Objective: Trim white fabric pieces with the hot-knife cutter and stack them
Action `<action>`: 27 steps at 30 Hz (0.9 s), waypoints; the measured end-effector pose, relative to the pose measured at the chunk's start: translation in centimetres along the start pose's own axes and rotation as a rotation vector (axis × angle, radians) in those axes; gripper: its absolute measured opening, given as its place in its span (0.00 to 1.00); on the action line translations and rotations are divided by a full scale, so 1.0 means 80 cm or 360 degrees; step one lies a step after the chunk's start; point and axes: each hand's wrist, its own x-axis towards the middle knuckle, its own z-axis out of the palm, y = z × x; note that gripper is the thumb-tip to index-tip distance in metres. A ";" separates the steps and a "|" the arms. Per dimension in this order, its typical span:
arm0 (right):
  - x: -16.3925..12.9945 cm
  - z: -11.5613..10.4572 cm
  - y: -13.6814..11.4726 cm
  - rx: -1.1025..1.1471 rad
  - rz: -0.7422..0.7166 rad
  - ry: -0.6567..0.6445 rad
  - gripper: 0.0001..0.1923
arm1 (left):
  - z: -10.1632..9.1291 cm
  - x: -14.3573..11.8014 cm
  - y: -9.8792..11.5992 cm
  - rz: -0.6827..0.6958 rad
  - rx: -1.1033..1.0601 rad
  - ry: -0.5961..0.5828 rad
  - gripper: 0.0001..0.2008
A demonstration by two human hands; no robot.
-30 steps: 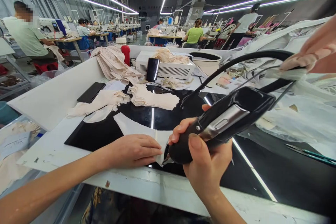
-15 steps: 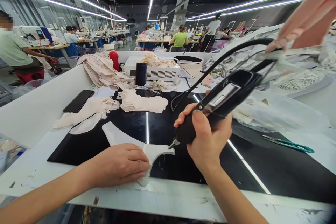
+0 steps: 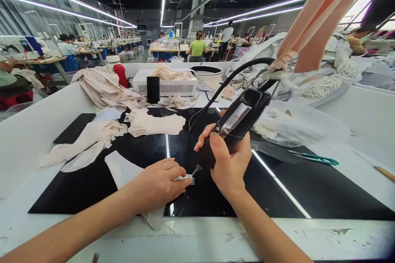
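Near the front edge of the black mat (image 3: 92,185), your left hand (image 3: 160,183) lies flat, fingers together, pressing down the pale fabric piece (image 3: 121,168). Your right hand (image 3: 230,164) is clamped around the black cutting tool (image 3: 230,125). Its long axis slants from upper right down to lower left, tip touching the fabric's right end just beside your left fingertips. Scissors (image 3: 314,158) lie well apart near the right edge; bare mat stretches between them and your right hand.
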 end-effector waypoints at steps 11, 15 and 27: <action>-0.001 0.001 0.001 -0.0029 -0.0018 -0.0020 0.14 | 0.006 -0.006 -0.004 -0.0132 0.0036 -0.0136 0.10; -0.001 0.001 0.001 -0.0036 -0.0011 -0.0017 0.14 | 0.002 -0.009 -0.003 -0.0168 0.0057 -0.0181 0.11; 0.000 0.000 0.003 -0.0036 -0.0004 -0.0017 0.15 | -0.001 -0.008 -0.002 -0.0152 0.0086 -0.0212 0.13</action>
